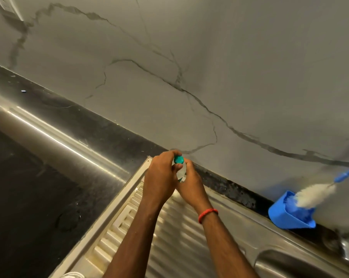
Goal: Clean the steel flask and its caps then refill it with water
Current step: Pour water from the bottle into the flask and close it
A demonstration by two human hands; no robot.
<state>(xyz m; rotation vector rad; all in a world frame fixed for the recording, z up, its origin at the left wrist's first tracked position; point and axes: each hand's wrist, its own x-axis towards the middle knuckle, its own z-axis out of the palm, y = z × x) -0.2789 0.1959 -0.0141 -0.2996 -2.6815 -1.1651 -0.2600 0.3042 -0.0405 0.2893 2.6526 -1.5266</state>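
Observation:
Both my hands meet over the far corner of the steel drainboard (169, 237), around a small clear bottle (182, 173) with a teal cap (178, 159). My left hand (161, 177) curls over the top, with its fingers and thumb at the cap. My right hand (191, 187), with a red band at the wrist, grips the bottle's body from below. Most of the bottle is hidden by the fingers. No steel flask or flask cap is in view.
A white bottle brush (316, 195) with a blue handle leans in a blue plastic holder (289, 215) against the marble wall at the right. The sink basin (301, 265) and a tap base (348, 249) lie at the lower right. A dark counter (29, 187) stretches left.

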